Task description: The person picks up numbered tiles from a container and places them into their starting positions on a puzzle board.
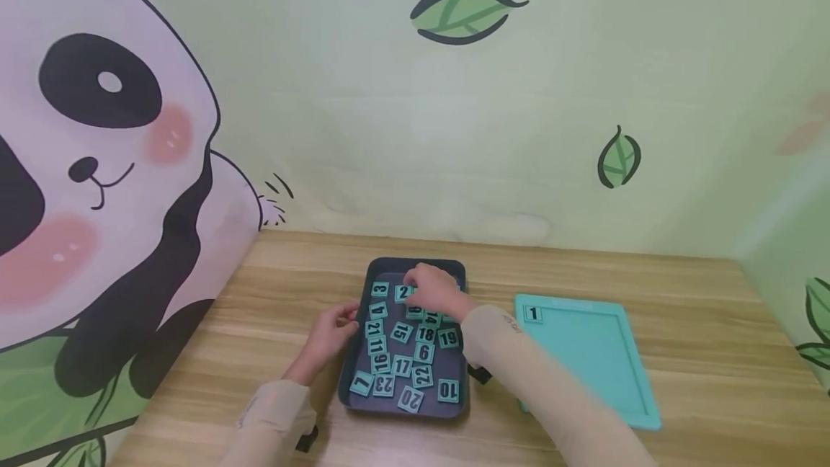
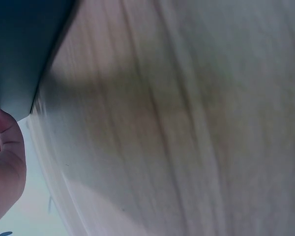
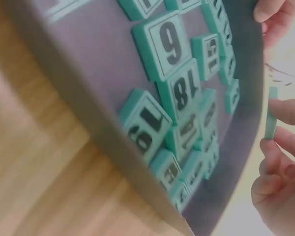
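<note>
Pinching thin teal tile (image 3: 271,113) above round-cornered tray (image 1: 447,364)

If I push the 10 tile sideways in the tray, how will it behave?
Probably slides rather than rolls: the 10 tile is square and lies flat in the tray. It should stay stiff, judging by its straight edges. Likely light, since the right hand just pinches a similar thin tile.

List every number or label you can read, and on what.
"1" – tile on the turquoise board
"2" – tile in the right hand
Tiles in the tray:
"3"
"4"
"7"
"10"
"11"
"14"
"15"
"16"
"17"
"18"
"19"
"20"
"21"
"22"
"23"
"6" or "9"
Too covered or blurred: some tiles by that hand; sleeve marks.
</note>
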Demonstrator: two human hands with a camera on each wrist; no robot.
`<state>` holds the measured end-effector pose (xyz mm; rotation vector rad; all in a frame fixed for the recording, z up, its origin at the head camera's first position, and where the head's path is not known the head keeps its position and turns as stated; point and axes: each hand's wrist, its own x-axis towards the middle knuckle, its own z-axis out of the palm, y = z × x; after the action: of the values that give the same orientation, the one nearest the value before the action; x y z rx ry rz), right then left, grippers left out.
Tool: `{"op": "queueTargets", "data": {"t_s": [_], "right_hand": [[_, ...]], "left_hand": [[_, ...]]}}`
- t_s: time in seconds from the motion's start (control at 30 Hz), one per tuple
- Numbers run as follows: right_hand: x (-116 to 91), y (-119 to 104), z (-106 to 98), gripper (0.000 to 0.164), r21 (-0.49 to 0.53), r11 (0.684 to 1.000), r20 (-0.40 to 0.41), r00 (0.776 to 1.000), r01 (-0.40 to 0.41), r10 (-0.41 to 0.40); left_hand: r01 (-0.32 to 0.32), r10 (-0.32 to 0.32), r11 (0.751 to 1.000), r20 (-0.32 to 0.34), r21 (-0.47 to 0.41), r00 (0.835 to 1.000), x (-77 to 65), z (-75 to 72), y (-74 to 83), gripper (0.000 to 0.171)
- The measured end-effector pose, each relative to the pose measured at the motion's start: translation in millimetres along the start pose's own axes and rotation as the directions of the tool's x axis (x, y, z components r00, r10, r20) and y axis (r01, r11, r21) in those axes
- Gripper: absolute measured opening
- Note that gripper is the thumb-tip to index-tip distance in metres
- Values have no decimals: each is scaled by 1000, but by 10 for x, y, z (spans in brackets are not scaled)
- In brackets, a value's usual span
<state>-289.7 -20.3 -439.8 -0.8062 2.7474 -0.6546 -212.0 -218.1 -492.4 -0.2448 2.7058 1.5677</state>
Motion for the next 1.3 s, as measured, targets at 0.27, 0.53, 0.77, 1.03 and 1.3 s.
{"op": "queueTargets", "data": {"t_s": [0.27, 0.53, 0.77, 1.03, 1.3], "right_hand": [[-320, 121, -215, 32, 68, 994, 2, 997, 80, -81], [-676, 461, -362, 29, 166, 985, 3, 999, 40, -41], [-996, 787, -549, 26, 187, 982, -45, 999, 5, 3], [-1260, 1210, -678, 31, 218, 976, -155, 988, 16, 18], [-1416, 1577, -644, 32, 242, 967, -197, 973, -74, 123]], "left_hand": [[-5, 5, 1000, -5, -18, 1000, 6, 3, -43, 36], [-23, 23, 1000, 6, 6, 1000, -5, -4, -41, 36], [-32, 32, 999, 10, 16, 999, -10, -5, -39, 37], [-26, 26, 1000, 15, 17, 1000, -8, 0, -22, 37], [-25, 24, 999, 24, 27, 999, -2, 3, -17, 37]]}}
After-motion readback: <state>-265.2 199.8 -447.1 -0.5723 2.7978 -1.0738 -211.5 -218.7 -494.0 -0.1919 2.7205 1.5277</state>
